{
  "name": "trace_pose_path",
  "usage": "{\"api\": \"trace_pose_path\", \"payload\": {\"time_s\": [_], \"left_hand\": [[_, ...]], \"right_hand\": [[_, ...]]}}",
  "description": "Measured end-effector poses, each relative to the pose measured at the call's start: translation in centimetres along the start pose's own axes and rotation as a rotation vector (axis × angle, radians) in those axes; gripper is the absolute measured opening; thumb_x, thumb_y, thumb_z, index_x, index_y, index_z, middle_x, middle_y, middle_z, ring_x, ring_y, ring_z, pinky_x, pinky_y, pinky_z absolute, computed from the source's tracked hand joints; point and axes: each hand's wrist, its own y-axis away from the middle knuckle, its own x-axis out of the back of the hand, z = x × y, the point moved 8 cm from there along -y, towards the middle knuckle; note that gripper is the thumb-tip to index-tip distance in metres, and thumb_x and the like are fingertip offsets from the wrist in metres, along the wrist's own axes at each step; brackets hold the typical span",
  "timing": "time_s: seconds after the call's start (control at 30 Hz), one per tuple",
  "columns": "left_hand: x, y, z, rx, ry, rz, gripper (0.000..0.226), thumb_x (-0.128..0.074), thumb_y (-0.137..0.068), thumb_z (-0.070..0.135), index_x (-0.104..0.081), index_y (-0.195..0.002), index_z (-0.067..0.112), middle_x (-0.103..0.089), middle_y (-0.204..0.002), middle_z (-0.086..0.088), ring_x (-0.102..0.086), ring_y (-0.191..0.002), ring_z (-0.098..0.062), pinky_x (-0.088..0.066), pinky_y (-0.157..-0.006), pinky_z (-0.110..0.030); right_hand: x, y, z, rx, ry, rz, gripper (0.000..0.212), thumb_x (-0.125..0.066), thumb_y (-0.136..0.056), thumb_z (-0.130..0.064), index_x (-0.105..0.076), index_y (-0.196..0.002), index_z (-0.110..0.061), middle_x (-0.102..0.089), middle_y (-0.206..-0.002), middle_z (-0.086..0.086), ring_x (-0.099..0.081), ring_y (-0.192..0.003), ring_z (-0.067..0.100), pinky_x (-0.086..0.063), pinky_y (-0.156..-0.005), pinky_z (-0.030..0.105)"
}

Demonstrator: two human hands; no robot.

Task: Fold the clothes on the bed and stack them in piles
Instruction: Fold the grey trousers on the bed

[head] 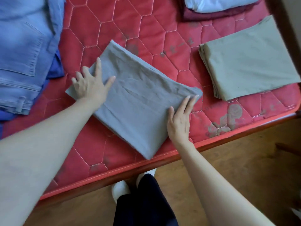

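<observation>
A folded grey cloth [138, 101] lies at an angle on the red quilted mattress [130, 26], near its front edge. My left hand [91, 84] rests flat on the cloth's left corner with fingers spread. My right hand [180, 118] lies with straight fingers along the cloth's right edge, fingertips near its right corner. A folded olive-green cloth [249, 61] sits to the right, apart from the grey one. Blue jeans [24, 51] lie at the far left over a darker blue garment [57, 69].
At the back right a white folded piece [219, 4] sits on a maroon one [228, 13]. The mattress edge and wooden bed frame [162, 163] run diagonally below the cloth. Wooden floor [236, 168], my dark trousers and white slippers are below.
</observation>
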Motion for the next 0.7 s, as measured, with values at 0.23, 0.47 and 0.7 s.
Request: {"api": "trace_pose_path", "payload": {"time_s": [0.23, 0.47, 0.7], "left_hand": [[-2.2, 12.8, -2.8, 0.272, 0.148, -0.046, 0.078, -0.049, -0.091, 0.054, -0.02, -0.152, 0.015, -0.045, -0.122, -0.029, -0.048, -0.103, -0.044, -0.036, -0.087, -0.051], [-0.9, 8.2, -5.4, 0.219, 0.579, -0.055, 0.078, -0.06, -0.09, 0.042, -0.014, -0.153, 0.03, -0.049, -0.126, -0.021, -0.047, -0.12, -0.035, -0.033, -0.101, -0.04], [-1.7, 8.3, -6.0, 0.144, 0.632, -0.169, 0.083, -0.059, -0.089, 0.045, 0.0, -0.146, 0.054, -0.047, -0.145, -0.007, -0.046, -0.13, -0.029, -0.035, -0.105, -0.039]], "right_hand": [[0.3, -9.8, -3.7, 0.381, 0.313, -0.244, 0.063, -0.04, -0.102, -0.029, -0.009, -0.154, -0.013, 0.012, -0.16, 0.017, -0.057, -0.108, 0.044, -0.05, -0.065, 0.04], [0.4, -6.8, -2.5, 0.265, 0.197, -0.152, 0.062, -0.046, -0.099, -0.031, -0.018, -0.154, -0.024, -0.013, -0.158, 0.018, -0.038, -0.133, 0.033, -0.041, -0.097, 0.033], [1.9, -2.1, 0.9, -0.026, -0.111, -0.191, 0.058, -0.05, -0.096, -0.044, -0.021, -0.145, -0.053, -0.042, -0.119, -0.008, -0.044, -0.094, -0.002, -0.029, -0.091, 0.025]]}}
